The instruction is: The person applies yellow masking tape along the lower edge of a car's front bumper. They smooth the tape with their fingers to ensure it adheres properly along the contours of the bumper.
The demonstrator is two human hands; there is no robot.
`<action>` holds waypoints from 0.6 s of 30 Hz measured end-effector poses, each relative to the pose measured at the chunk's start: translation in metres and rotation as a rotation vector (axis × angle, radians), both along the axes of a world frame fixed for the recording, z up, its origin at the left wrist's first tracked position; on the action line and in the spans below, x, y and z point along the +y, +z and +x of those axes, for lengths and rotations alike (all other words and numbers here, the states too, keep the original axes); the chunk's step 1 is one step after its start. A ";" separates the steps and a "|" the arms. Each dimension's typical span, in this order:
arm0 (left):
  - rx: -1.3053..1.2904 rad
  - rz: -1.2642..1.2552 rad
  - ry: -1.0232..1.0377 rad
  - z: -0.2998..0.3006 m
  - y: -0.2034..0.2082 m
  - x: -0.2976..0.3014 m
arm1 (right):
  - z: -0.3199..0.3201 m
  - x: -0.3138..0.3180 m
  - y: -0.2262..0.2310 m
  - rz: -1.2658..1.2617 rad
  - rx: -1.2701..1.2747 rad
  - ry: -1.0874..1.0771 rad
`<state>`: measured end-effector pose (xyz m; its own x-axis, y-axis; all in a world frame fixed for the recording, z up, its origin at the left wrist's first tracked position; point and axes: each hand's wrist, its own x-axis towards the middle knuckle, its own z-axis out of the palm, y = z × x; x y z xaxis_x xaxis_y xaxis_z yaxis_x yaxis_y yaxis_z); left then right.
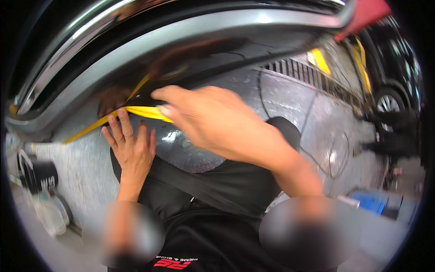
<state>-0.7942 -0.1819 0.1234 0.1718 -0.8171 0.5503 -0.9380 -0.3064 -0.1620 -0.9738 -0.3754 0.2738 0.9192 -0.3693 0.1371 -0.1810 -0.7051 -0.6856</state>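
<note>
A strip of yellow tape [147,112] runs along the lower edge of a glossy dark car panel [204,52] in front of me. Its loose end is pulled away to the right, pinched between the thumb and fingers of my right hand [217,119]. My left hand [134,147] is open with fingers spread, the fingertips at the panel's bottom edge where the tape lies. The panel mirrors the tape and my hand. My black-trousered legs [199,181] are folded beneath my arms.
A black bucket [45,174] and a pale translucent bucket [50,217] stand at the left. A drain grate [308,78] crosses the floor at the upper right. A thin dark cable [312,156] loops over the floor. Another dark car [401,63] and a blue object [371,202] are farther right.
</note>
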 end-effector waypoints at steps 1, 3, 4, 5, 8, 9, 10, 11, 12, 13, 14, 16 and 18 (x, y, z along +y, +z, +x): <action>0.028 0.029 0.039 -0.008 0.005 -0.001 | -0.017 -0.013 0.004 -0.030 0.000 0.040; 0.088 0.098 0.143 -0.025 0.019 0.001 | -0.047 -0.040 0.016 -0.008 0.099 0.084; 0.130 0.111 0.185 -0.035 0.027 0.000 | -0.065 -0.056 0.016 -0.052 0.113 0.078; 0.173 0.115 0.214 -0.045 0.034 -0.006 | -0.084 -0.073 0.016 -0.100 0.126 0.058; 0.283 0.132 0.321 -0.072 0.049 -0.026 | -0.133 -0.130 0.030 -0.146 0.207 -0.056; 0.294 0.139 0.364 -0.078 0.051 -0.025 | -0.144 -0.147 0.026 -0.095 0.212 -0.092; 0.302 0.127 0.395 -0.082 0.052 -0.025 | -0.157 -0.166 0.020 -0.137 0.203 -0.078; 0.313 0.133 0.435 -0.088 0.054 -0.027 | -0.169 -0.185 0.014 -0.186 0.195 -0.075; 0.341 0.113 0.453 -0.094 0.050 -0.036 | -0.182 -0.199 0.020 -0.191 0.242 -0.126; 0.352 0.114 0.478 -0.098 0.053 -0.041 | -0.193 -0.214 0.018 -0.170 0.278 -0.172; 0.356 0.112 0.496 -0.101 0.052 -0.048 | -0.207 -0.231 0.013 -0.193 0.234 -0.184; 0.377 0.068 0.503 -0.107 0.054 -0.055 | -0.225 -0.261 0.001 -0.208 0.168 -0.212; 0.382 0.042 0.516 -0.109 0.053 -0.057 | -0.233 -0.273 -0.008 -0.164 0.111 -0.214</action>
